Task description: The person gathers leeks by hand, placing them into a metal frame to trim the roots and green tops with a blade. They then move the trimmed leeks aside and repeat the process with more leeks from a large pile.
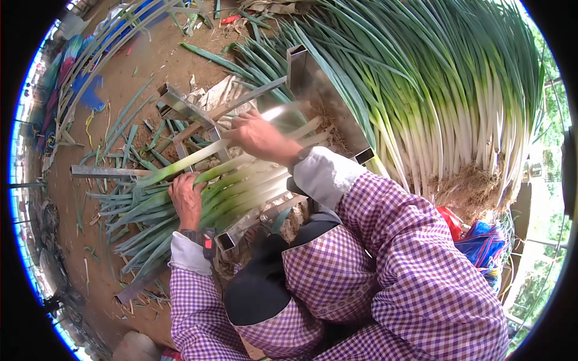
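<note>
Several long green onions lie side by side across a metal frame, with their roots to the right and green leaves to the left. My left hand rests over the green part of the stalks, its fingers curled on a leek-like stalk. Above the white part, my right hand has its fingers bent together near the upper stalk; blur hides what they hold, if anything. A metal plate stands at the root end.
A large pile of green onions fills the upper right, roots downward. Bent pale strips and blue material lie at the upper left. Cut leaves are scattered on the brown ground. Red and blue bags sit at right.
</note>
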A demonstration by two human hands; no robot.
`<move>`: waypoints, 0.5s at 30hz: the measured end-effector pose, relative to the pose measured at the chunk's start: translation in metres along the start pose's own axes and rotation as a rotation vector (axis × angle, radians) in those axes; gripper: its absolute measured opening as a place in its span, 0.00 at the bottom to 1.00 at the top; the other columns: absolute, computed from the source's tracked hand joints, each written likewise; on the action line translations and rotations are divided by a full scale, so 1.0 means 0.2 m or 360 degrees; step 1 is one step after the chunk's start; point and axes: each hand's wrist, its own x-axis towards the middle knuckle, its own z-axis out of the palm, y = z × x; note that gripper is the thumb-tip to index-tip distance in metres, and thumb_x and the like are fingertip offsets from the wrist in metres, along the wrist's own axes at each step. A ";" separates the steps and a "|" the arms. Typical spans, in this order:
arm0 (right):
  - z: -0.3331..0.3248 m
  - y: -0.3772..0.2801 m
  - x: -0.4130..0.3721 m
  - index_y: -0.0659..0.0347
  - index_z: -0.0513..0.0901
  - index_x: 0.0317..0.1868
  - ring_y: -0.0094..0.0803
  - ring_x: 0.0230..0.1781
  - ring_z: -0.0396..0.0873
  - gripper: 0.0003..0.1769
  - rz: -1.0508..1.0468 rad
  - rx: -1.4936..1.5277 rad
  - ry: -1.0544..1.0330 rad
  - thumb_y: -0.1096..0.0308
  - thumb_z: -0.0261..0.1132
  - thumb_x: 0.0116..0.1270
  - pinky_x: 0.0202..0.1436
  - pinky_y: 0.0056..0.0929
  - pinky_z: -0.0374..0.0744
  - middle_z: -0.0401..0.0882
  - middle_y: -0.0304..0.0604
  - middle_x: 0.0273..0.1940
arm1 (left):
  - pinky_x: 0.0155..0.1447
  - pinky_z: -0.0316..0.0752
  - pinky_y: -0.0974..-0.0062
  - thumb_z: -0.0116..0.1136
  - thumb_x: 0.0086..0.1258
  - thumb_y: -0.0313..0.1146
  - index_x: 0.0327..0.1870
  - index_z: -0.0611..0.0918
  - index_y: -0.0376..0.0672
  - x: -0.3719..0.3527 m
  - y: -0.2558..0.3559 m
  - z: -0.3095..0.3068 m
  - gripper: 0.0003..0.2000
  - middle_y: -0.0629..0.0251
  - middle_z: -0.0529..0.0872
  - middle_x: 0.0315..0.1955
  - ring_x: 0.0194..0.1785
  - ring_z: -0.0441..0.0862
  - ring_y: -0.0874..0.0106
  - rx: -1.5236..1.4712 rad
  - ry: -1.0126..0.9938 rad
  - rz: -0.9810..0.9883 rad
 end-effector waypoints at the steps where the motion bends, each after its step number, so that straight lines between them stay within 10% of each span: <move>1: 0.00 0.01 0.01 0.44 0.91 0.52 0.39 0.59 0.81 0.17 -0.0013 -0.0031 -0.0039 0.69 0.64 0.65 0.60 0.39 0.71 0.84 0.44 0.58 | 0.69 0.64 0.59 0.70 0.64 0.37 0.53 0.89 0.46 0.00 0.00 0.00 0.17 0.64 0.87 0.55 0.62 0.78 0.61 0.0006 -0.0001 -0.0009; 15: 0.16 0.22 -0.24 0.48 0.90 0.51 0.45 0.53 0.81 0.18 -0.0087 0.0139 0.0211 0.64 0.72 0.59 0.63 0.45 0.75 0.84 0.45 0.45 | 0.67 0.68 0.58 0.71 0.62 0.37 0.52 0.89 0.43 -0.02 0.02 0.03 0.18 0.62 0.89 0.52 0.60 0.79 0.60 -0.0057 0.0156 0.0104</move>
